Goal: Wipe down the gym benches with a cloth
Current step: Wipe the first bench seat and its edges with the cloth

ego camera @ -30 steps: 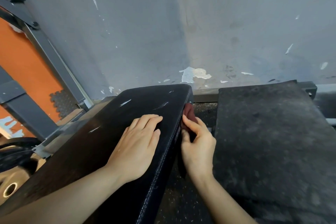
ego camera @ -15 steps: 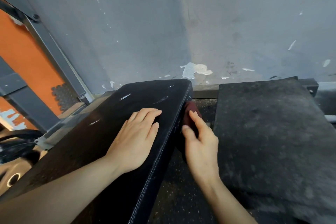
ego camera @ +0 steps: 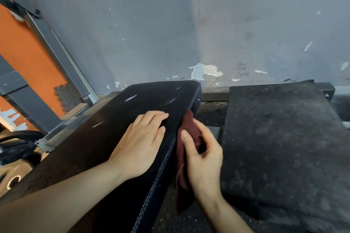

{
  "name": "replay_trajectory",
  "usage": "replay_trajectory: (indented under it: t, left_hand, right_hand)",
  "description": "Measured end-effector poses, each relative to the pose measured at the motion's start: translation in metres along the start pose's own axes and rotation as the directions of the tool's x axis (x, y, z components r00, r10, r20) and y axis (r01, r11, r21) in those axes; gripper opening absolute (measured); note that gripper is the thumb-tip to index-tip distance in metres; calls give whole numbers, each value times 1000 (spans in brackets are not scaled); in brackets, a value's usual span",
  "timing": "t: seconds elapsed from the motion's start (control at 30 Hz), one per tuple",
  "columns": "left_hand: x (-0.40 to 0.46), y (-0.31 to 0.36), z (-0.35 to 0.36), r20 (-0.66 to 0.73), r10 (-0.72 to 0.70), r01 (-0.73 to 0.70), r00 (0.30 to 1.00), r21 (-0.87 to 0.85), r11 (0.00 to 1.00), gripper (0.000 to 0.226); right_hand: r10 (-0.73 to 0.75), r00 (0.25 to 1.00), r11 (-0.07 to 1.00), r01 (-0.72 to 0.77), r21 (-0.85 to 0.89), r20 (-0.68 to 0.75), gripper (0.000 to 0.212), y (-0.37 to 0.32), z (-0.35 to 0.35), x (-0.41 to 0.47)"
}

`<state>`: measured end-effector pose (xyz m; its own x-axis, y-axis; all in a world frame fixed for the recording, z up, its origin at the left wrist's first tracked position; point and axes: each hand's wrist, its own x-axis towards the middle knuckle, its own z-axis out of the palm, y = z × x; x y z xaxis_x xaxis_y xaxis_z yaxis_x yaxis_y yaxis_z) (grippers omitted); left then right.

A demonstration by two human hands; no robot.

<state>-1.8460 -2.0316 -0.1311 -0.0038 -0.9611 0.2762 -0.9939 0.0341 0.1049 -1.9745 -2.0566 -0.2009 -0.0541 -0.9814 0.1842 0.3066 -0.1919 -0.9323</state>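
Left hand lies flat on top of the black bench pad, fingers straight and together, pointing up toward the far right edge, forearm coming in from the lower left. The pad's long axis runs from lower left up to its rounded end by the grey wall. Right hand curls around the dark red cloth, thumb on top, holding it against the pad's right side. The cloth hangs lengthwise down that edge.
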Motion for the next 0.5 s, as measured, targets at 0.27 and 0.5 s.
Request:
replay_trajectory:
  t: [0.27, 0.5]
  left_hand:
    - [1, -2, 1, -2, 21, -21, 1000, -3, 1000, 58]
    - [1, -1, 1, 14, -13, 13, 1000, -12, 1000, 40]
  right_hand:
    - [63, 995, 994, -69, -81, -72, 25, 1, 7, -8]
    - [101, 993, 981, -110, -160, -65, 27, 4, 4, 48]
